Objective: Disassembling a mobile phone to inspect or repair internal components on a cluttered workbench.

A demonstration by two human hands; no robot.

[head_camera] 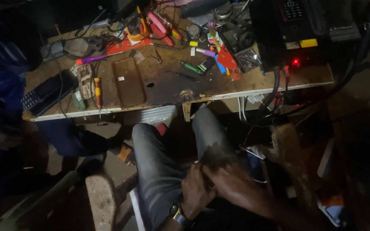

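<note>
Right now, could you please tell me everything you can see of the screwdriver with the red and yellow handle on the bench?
The red and yellow screwdriver lies flat near the workbench's front left edge, handle away from the person and thin metal shaft pointing at the edge. The handle looks plastic. It rests beside a small circuit board; neither hand touches it.

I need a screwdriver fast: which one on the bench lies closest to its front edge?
The red-and-yellow-handled screwdriver at the bench's left, its tip overhanging the front edge; the green-handled screwdriver lies farther back.
</note>
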